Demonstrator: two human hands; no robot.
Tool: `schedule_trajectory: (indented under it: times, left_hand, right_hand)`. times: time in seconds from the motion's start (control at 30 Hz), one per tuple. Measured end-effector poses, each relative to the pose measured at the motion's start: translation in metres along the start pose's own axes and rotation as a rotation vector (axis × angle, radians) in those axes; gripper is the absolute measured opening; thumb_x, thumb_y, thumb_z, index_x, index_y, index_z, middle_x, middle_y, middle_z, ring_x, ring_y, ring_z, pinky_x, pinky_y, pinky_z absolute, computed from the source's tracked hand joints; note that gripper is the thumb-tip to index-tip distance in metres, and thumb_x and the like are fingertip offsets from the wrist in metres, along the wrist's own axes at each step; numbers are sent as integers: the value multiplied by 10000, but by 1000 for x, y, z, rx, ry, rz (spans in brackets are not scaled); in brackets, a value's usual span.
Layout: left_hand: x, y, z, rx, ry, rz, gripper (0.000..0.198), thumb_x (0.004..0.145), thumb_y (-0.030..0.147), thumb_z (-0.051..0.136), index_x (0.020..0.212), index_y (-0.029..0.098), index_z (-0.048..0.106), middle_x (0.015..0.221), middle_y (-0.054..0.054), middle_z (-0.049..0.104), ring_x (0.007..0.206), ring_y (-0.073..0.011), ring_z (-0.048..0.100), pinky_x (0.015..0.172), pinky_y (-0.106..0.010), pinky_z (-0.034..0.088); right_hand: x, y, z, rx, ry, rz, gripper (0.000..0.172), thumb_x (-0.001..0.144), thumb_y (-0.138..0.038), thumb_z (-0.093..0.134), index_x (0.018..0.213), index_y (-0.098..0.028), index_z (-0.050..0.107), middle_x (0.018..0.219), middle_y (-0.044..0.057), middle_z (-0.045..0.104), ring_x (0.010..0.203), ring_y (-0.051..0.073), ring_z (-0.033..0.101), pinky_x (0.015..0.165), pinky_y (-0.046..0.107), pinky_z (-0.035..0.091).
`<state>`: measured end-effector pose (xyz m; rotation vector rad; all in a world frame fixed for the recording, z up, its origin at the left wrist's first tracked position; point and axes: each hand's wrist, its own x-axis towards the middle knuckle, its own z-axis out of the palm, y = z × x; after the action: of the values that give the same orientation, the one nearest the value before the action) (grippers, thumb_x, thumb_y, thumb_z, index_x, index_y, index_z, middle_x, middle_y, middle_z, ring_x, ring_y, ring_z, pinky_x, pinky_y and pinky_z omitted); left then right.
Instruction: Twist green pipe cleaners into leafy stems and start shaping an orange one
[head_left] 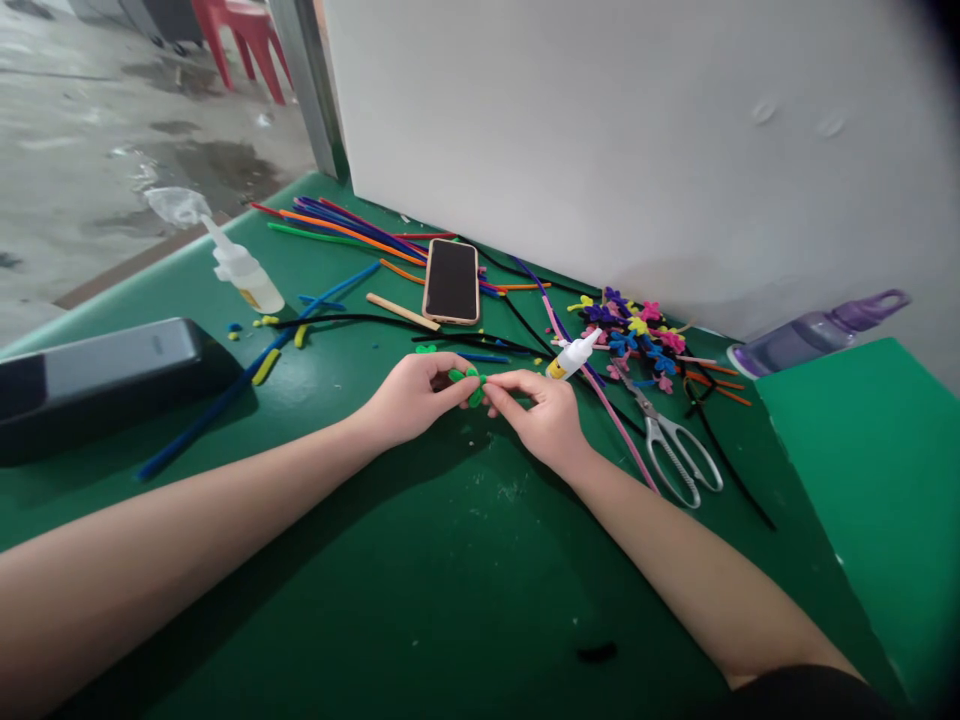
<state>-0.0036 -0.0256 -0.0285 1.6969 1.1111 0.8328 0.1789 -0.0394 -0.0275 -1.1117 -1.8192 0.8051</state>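
Nestling between hands (411, 398) (546, 415): green flower (469, 384)

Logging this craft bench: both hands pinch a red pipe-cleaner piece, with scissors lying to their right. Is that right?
Not quite. The head view shows the pipe-cleaner piece pinched by the left hand and right hand is green, not red. The scissors do lie to their right.

Clutter lying across green desk (450, 600)
Phone (451, 281) lying beside loose pipe cleaners (345, 232); scissors (679, 450) resting right; glue bottle (244, 272) sitting left; purple bottle (817, 330) lying far right.
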Motion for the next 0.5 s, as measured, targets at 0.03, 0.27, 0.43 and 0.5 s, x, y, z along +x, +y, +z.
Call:
schedule_trajectory:
  times: [0.03, 0.27, 0.43, 0.5]
  left_hand:
    - [0, -1, 0, 10, -2, 4, 247, 824, 386, 544, 825, 157, 637, 645, -15, 644, 566, -124, 576, 518, -214, 422]
    - [0, 1, 2, -100, 100, -3, 257, 831, 381, 550, 928, 156, 629, 656, -14, 643, 624, -141, 613, 603, -246, 463]
    - [-1, 5, 5, -272, 184, -14, 318, 809, 345, 606, 1046, 161, 501, 685, -6, 649, 651, -143, 628, 660, -273, 491]
    - [-3, 5, 6, -222, 168, -1, 298, 759, 344, 663, 949, 161, 526, 736, -19, 656, 648, -139, 618, 630, -264, 489]
  right_hand:
    - [0, 0, 0, 3, -7, -1, 134, 821, -307, 593, 845, -213, 686, 728, 16, 695, 594, 156, 656, 617, 316, 538]
    - [3, 4, 1, 239, -19, 181, 168, 797, -347, 619, 848, -188, 645, 720, 20, 684, 593, 146, 659, 627, 317, 555]
    - [5, 7, 1, 520, 38, 391, 238, 755, -368, 667, 858, -169, 586, 702, 31, 706, 602, 163, 683, 614, 324, 576]
    - [5, 8, 1, 573, 54, 410, 232, 751, -354, 673, 848, -169, 571, 696, 27, 707, 586, 160, 682, 609, 324, 580]
